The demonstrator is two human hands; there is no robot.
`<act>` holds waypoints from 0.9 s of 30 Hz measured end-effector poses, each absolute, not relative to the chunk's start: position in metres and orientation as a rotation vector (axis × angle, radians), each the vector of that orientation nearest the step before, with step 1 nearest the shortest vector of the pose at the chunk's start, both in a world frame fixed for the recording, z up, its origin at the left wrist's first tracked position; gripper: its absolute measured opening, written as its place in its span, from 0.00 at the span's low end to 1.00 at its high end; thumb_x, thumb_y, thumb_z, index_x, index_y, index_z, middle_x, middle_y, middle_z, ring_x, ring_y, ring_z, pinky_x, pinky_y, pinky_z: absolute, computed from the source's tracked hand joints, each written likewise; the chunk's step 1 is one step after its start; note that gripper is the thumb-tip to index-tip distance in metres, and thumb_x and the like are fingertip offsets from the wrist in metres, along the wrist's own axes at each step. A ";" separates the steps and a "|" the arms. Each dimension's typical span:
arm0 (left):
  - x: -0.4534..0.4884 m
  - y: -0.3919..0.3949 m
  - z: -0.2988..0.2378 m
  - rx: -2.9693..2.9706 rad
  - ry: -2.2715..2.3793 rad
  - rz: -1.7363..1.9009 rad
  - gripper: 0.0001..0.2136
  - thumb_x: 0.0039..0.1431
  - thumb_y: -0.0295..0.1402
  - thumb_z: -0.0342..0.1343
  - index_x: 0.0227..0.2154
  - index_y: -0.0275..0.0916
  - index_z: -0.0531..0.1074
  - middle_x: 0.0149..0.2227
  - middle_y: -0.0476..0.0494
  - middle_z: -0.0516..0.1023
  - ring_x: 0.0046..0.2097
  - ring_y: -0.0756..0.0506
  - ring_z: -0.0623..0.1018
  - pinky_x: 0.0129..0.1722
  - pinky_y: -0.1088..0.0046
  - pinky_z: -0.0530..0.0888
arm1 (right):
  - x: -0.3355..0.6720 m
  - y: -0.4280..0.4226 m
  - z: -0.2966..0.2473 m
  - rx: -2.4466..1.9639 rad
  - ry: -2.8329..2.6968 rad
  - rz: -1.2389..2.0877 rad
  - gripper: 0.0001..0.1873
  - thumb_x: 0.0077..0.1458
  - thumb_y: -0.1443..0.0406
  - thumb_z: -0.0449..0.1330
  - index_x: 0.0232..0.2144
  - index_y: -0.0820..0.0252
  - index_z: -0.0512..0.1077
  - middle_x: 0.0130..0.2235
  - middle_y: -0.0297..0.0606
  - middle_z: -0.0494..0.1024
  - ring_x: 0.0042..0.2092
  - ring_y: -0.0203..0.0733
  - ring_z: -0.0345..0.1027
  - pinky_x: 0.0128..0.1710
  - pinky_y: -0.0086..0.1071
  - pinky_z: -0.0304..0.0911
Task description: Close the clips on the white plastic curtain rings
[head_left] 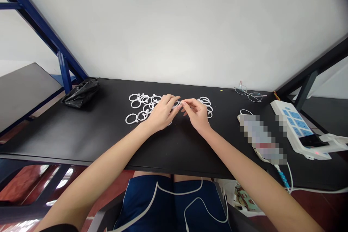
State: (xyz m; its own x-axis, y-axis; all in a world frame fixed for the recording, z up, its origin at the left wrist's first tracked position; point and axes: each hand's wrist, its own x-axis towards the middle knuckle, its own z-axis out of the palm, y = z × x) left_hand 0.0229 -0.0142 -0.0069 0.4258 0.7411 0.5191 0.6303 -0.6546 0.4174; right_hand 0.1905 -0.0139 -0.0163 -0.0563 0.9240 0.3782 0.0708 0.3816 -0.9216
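White plastic rings, each with a small eyelet like curtain rings, lie in a loose pile [144,108] on the black table [114,116]. My left hand [164,111] is beside the pile's right edge, fingers bent round a white ring [176,104] that shows partly between the fingers. My right hand [196,113] meets it from the right, thumb and forefinger pinched at that ring's edge. The fingers hide much of the ring, so its eyelet cannot be made out. Just right of my right hand lies a smaller group of white rings [209,108].
A black plastic bag [81,92] lies at the table's left end. On the right are eyeglasses [255,96], a phone [261,139] on a charging cable, and a white power strip [299,127]. A white wall [174,36] stands behind; a white cable [146,208] crosses my lap.
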 end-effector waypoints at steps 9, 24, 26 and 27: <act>0.023 -0.013 0.000 2.109 1.210 1.047 0.15 0.67 0.42 0.43 0.38 0.39 0.71 0.39 0.44 0.76 0.41 0.45 0.73 0.40 0.68 0.70 | 0.189 -0.019 -0.012 -0.891 -1.516 0.879 0.13 0.59 0.55 0.59 0.33 0.59 0.72 0.31 0.36 0.78 0.27 0.35 0.70 0.25 0.29 0.68; 0.023 -0.015 0.003 2.012 1.089 0.984 0.13 0.66 0.40 0.45 0.36 0.37 0.70 0.35 0.46 0.73 0.36 0.48 0.71 0.35 0.72 0.66 | 0.190 -0.028 -0.017 -0.918 -1.797 0.699 0.15 0.68 0.56 0.44 0.29 0.55 0.57 0.19 0.25 0.63 0.18 0.32 0.61 0.21 0.27 0.56; 0.023 -0.015 0.003 2.017 1.087 0.976 0.13 0.66 0.40 0.45 0.36 0.37 0.70 0.34 0.47 0.73 0.36 0.48 0.71 0.35 0.72 0.66 | 0.190 -0.028 -0.017 -0.915 -1.800 0.697 0.16 0.68 0.56 0.44 0.29 0.55 0.57 0.19 0.25 0.63 0.18 0.32 0.61 0.21 0.27 0.56; 0.023 -0.015 0.003 2.020 1.084 0.972 0.13 0.66 0.40 0.45 0.36 0.37 0.70 0.34 0.47 0.73 0.36 0.48 0.71 0.35 0.72 0.66 | 0.191 -0.028 -0.017 -0.913 -1.805 0.689 0.16 0.68 0.56 0.44 0.29 0.55 0.57 0.19 0.25 0.63 0.18 0.31 0.61 0.21 0.27 0.56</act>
State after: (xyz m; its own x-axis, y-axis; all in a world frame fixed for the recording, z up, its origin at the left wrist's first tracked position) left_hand 0.0232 -0.0154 0.0029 0.3862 0.8706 0.3047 0.3972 -0.4551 0.7969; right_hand 0.1906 -0.0285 -0.0166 -0.2560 0.8266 0.5012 0.2820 0.5597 -0.7792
